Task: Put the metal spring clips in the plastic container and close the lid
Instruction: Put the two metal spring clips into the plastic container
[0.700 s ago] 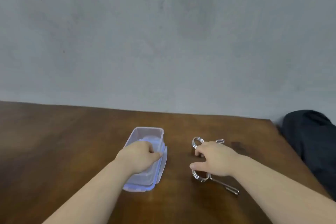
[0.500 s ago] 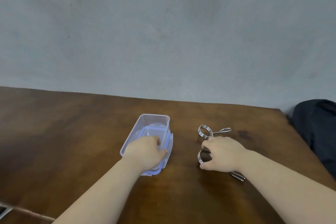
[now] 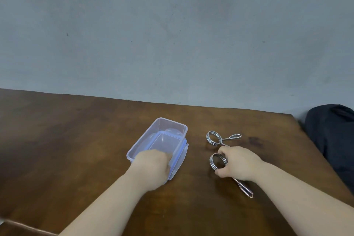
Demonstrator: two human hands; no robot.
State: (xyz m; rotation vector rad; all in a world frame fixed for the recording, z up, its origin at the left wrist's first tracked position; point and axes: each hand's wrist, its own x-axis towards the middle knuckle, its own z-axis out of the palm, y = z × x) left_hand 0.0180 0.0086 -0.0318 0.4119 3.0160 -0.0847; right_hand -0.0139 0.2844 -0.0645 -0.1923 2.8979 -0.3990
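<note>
Where right hand (image 3: 238, 163) covers near clip (image 3: 218, 161) — handle hidden.

Seen from above, on a dark brown wooden table (image 3: 76, 149) set against a grey, scuffed wall (image 3: 172, 34): a clear rectangular plastic container (image 3: 173, 127) with a blue-edged clear lid (image 3: 181, 156) resting in and beside it, left hand (image 3: 153, 165) closed over the near end. To the right, right hand (image 3: 239, 163) curled around the coil of a shiny metal spring clip (image 3: 217, 161), handle trailing toward the table's near edge. Just beyond, a second metal spring clip (image 3: 213, 137) lying flat. At far right, a dark fabric bundle (image 3: 333, 140).
</note>
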